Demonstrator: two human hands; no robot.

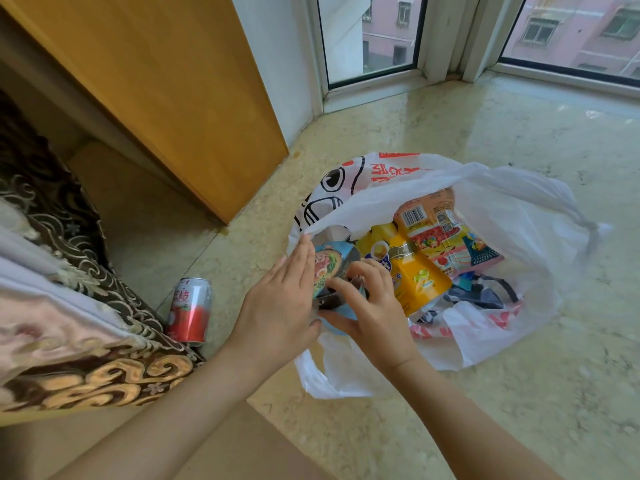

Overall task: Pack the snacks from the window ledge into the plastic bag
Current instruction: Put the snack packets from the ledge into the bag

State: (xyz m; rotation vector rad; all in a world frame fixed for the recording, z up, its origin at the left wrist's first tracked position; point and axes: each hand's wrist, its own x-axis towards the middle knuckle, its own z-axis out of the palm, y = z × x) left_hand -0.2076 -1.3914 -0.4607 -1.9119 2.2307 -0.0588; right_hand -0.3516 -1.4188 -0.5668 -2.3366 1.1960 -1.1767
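A white plastic bag (512,216) with red and black print lies open on the marble window ledge (519,393). Inside it lie a yellow snack pouch (415,278) and an orange-pink packet (446,237) with a barcode. At the bag's left mouth both hands hold a light-blue snack packet (334,263). My left hand (280,306) lies flat against its left side, fingers straight, thumb under it. My right hand (370,306) grips the packet from the right with curled fingers. A red and white drink can (190,311) stands on the ledge, left of the bag.
A wooden cabinet panel (166,91) rises behind the can. Patterned bedding (69,271) fills the left edge. Window frames (443,46) bound the ledge at the back.
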